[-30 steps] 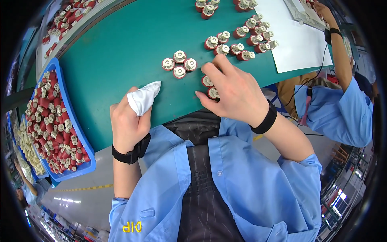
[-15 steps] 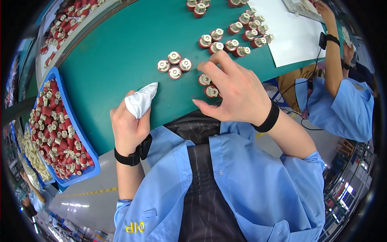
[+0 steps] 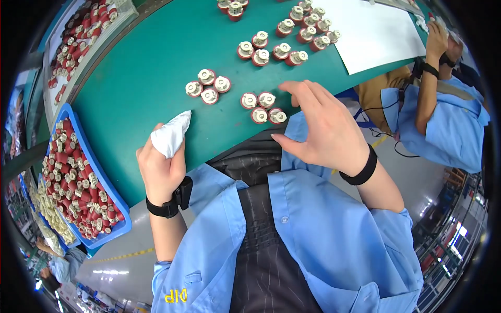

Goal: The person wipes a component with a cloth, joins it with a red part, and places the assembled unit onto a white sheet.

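My left hand is closed round a folded white cloth, whose pointed end sticks out past the fingers over the green table mat. My right hand is empty, its thumb and fingers spread apart, just right of a tight cluster of red cylindrical parts with cream-coloured caps near the table's front edge. Its fingertips seem clear of the cluster. A second small cluster of the same parts stands upright farther left. More upright parts stand in groups toward the back right.
At the left edge, a blue bin is heaped with loose red-and-cream parts. More lie in a tray at the back left. White paper covers the mat's back right. Beyond it, a co-worker in a blue shirt works with both arms on the table.
My right hand has drawn back to the right from the front cluster, which is now uncovered. My left hand keeps the cloth. The view has shifted slightly. The co-worker's hands have moved.
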Demonstrator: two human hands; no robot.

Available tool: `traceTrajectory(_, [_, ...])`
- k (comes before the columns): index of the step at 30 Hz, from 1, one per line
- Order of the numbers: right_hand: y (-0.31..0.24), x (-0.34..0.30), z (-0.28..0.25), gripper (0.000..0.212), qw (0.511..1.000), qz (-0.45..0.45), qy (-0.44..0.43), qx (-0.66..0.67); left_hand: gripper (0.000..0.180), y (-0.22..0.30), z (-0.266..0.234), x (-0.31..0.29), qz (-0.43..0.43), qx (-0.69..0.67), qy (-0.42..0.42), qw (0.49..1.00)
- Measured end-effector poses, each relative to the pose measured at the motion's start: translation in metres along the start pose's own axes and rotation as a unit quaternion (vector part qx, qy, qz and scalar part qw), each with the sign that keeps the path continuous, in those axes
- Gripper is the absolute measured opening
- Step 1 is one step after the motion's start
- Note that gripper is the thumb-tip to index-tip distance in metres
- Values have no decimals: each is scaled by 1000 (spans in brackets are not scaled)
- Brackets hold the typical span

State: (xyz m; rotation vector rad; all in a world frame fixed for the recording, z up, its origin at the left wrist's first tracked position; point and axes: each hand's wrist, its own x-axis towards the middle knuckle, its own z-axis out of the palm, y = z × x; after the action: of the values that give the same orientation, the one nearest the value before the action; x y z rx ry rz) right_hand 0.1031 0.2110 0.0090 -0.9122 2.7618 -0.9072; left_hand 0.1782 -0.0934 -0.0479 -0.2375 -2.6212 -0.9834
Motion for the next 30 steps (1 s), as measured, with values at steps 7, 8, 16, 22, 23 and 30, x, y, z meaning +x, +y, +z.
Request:
traceTrajectory(7, [6, -5, 21, 28, 998, 5, 69, -11, 21, -1, 1, 2, 9, 13, -9, 1000])
traceTrajectory(8, [7, -5, 21, 28, 997, 8, 72, -11, 21, 0, 1, 2, 0, 11, -13, 1000])
traceTrajectory(16, [10, -6, 30, 24, 994, -10, 113, -8, 20, -2, 1, -1, -4, 16, -7, 1000])
traceTrajectory(22, [1, -2, 26, 33, 990, 6, 138, 13, 21, 2, 1, 1, -26, 13, -8, 1000])
traceTrajectory(23, [-1, 0, 25, 35, 987, 18, 154, 31, 21, 3, 2, 2, -26, 14, -6, 1000])
traceTrajectory(30, [-13, 18, 18, 45, 989, -89, 69, -91, 20, 0, 1, 0, 14, 25, 0, 1000])
